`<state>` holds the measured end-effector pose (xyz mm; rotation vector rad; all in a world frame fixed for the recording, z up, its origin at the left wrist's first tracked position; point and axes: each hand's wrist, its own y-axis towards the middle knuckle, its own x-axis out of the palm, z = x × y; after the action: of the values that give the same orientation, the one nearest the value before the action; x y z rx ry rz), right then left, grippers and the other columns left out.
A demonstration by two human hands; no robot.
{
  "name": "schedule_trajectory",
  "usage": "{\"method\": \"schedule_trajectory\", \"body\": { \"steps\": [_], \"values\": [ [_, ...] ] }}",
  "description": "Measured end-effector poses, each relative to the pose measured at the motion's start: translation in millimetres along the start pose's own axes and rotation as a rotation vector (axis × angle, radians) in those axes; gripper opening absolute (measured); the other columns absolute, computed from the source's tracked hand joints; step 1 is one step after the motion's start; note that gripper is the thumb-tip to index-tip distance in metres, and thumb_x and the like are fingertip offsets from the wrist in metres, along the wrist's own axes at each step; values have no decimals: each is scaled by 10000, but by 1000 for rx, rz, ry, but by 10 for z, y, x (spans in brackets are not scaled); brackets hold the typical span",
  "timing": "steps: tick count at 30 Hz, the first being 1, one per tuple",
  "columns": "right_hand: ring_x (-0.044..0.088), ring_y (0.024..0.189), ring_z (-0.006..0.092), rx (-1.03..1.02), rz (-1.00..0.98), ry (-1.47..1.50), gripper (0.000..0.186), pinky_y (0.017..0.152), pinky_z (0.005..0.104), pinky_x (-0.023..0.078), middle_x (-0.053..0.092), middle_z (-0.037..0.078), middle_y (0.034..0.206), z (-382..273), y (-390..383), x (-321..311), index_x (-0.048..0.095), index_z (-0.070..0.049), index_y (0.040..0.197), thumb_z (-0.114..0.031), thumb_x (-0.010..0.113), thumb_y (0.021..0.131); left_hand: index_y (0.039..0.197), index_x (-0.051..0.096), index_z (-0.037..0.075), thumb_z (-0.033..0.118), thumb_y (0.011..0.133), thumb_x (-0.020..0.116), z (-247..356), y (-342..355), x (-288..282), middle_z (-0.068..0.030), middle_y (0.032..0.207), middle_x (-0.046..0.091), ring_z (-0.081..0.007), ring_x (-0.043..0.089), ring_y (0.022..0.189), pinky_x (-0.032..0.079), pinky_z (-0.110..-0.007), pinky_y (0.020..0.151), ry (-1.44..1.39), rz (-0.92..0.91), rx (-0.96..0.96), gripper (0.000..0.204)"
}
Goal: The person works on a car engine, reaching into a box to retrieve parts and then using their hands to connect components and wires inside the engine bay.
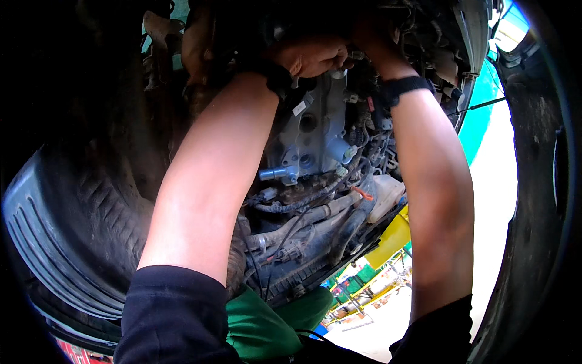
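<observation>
A ribbed tyre (66,224) fills the left, and beside it the grey engine block (315,133) hangs exposed, hoses and wiring (303,212) still attached below, so the job looks mid-way. The left hand (312,56) is curled narrowly around a small part at the block's top edge. The right hand (370,30) reaches into shadow; its grip cannot be told.

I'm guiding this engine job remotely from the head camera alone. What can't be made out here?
- Right hand: in deep shadow among engine parts; its grip cannot be told.
- Left hand: fingertips curl behind the grey engine casting; whatever they hold is hidden.
- Upper left of the view: black shadow, no detail.
- Tyre: cut off by the fisheye rim.
</observation>
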<state>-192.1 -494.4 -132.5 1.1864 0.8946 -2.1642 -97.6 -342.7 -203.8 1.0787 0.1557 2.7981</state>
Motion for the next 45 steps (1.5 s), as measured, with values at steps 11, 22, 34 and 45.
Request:
{"method": "schedule_trajectory", "body": {
  "steps": [11, 22, 34, 45],
  "values": [
    [659, 964, 371, 467, 203, 784, 369, 855, 399, 513, 692, 192, 1020, -413, -1707, -474, 605, 0, 1126, -214, 715, 846, 991, 648, 69, 84, 901, 611, 31, -203, -308, -83, 983, 625, -189, 596, 931, 489, -331, 878, 31, -198, 91, 98],
    [596, 952, 504, 456, 332, 628, 524, 798, 535, 503, 640, 320, 1025, -816, -1915, -45, 527, 102, 1165, -293, 669, 853, 989, 693, 46, 48, 865, 535, 223, -121, -74, -139, 878, 684, -250, 640, 846, 498, -361, 773, 696, 64, -292, 201],
    [621, 994, 470, 562, 321, 945, 486, 818, 511, 511, 665, 277, 1042, -632, -1834, -19, 577, 56, 1156, -323, 677, 869, 1125, 643, 37, 96, 792, 616, 259, -747, 380, -166, 1086, 669, -341, 622, 1061, 500, -436, 942, 1611, 200, 77, 340],
    [589, 1148, 417, 220, 11, 557, 476, 977, 476, 487, 653, 191, 1205, 245, -618, -94, 641, -110, 1246, -466, 517, 955, 1161, 653, 63, 141, 799, 609, 302, -662, 418, -195, 1175, 644, -396, 583, 1118, 468, -505, 993, 1608, 106, -54, 374]
  ]
}}
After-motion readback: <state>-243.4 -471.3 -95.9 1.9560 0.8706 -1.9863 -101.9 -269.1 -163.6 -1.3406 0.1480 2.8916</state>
